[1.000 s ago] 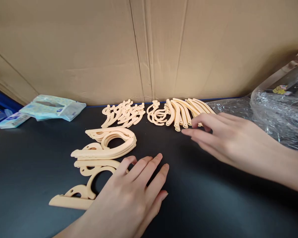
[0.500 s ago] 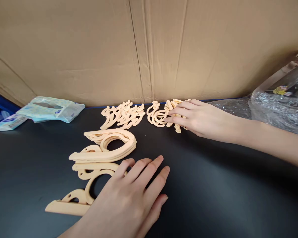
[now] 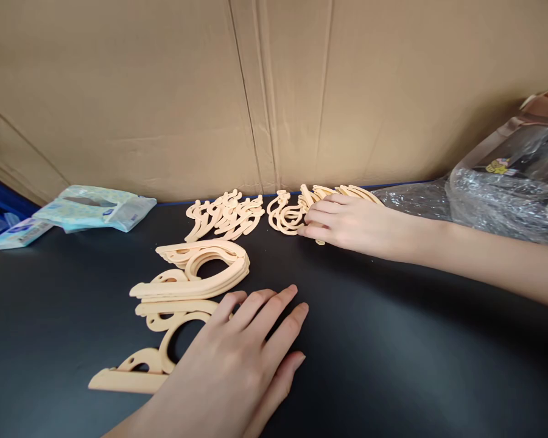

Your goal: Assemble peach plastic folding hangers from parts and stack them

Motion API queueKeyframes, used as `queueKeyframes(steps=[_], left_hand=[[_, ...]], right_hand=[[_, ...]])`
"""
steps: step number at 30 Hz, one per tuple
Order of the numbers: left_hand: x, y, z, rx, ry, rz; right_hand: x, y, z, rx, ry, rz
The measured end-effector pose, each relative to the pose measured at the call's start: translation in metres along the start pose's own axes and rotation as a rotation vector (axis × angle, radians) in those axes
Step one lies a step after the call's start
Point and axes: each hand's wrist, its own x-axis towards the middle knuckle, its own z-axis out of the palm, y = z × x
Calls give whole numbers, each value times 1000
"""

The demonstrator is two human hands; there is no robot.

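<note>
My left hand point(image 3: 237, 353) lies palm down with fingers apart over the right part of a beige folding hanger point(image 3: 128, 382) in front of me, covering some of it. Just beyond it is a stack of folded beige hangers point(image 3: 217, 286). At the back, my right hand point(image 3: 335, 220) reaches over a pile of straight beige hanger arms point(image 3: 363, 193), its fingers stretched down among them. The fingertips are partly lost against the pieces. Left of that hand are curved beige hooks point(image 3: 285, 220), and farther left a second heap of curved hanger pieces point(image 3: 228, 213).
A blue tissue pack point(image 3: 95, 207) lies at the back left of the black table point(image 3: 393, 353). Clear plastic wrapping and a see-through bag with brown trim point(image 3: 497, 182) stand at the back right. A cardboard wall point(image 3: 164, 91) closes off the rear.
My right hand has shifted slightly left and down over the pile, uncovering more hanger arms behind it. My left hand stays on the near hanger. The view has turned slightly right.
</note>
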Motion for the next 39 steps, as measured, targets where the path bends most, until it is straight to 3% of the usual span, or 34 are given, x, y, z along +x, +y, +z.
queueKeyframes(steps=[8,14,21,39], left_hand=[[0,1,-3,-5,6,8],[-1,3,0,27,9,20],[-2,8,3,45,37,20],[0,10,0,64,15,73]], right_hand=[[-5,-9,-17,-118,81,12],[-18,-47,-41,12,146,-2],[-41,-83,-46,112,178,-34],[-45,-91,-50,255,233,-40]])
